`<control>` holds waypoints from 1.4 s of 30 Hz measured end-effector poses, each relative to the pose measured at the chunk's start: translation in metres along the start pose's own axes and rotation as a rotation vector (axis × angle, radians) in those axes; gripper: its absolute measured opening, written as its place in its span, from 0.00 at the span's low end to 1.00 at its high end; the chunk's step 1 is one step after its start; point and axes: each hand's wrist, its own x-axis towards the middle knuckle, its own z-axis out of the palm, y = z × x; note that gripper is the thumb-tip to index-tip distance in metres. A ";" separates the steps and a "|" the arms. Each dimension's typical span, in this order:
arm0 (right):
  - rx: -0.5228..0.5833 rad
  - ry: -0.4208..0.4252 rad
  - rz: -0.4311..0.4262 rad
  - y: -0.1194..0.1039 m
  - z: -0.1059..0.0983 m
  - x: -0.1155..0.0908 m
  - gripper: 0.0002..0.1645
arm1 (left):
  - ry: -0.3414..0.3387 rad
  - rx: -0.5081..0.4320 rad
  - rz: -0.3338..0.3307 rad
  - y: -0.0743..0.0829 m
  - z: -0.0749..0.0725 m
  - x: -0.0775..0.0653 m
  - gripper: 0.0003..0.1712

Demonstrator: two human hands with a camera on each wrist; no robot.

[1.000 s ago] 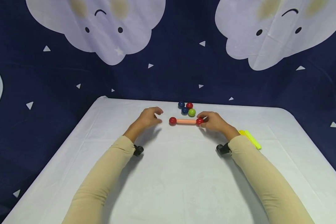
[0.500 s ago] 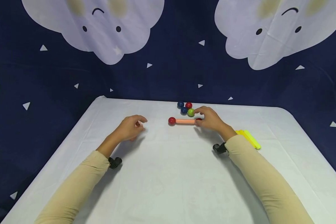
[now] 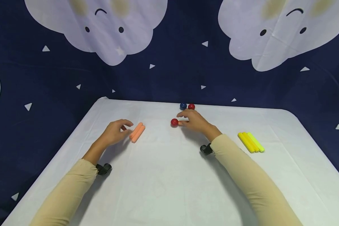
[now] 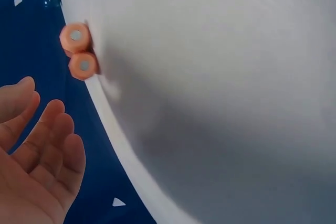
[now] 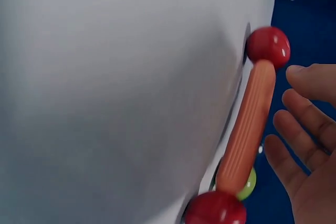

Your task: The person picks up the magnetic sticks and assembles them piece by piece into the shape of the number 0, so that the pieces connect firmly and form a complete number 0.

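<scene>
On my remote feed, I see the left grip, fingers apart, just beside two orange sticks on the white surface; the right grip, fingers likewise apart, is near another orange stick with a red ball at each end.

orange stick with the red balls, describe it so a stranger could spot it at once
On the white table, look toward the far edge, where the right hand is. By that hand lies the orange stick, with a red ball at each end. Those balls set it apart from the two bare-ended sticks lying side by side near the left hand.
</scene>
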 end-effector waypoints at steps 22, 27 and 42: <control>0.065 -0.037 0.102 -0.001 0.022 0.018 0.23 | -0.087 0.047 -0.083 0.004 0.005 0.020 0.18; 0.081 -0.038 0.107 -0.001 0.023 0.020 0.22 | -0.142 0.074 -0.133 0.009 0.006 0.031 0.19; 0.090 -0.033 0.137 -0.003 0.025 0.023 0.22 | -0.257 0.208 -0.277 0.013 0.004 0.042 0.25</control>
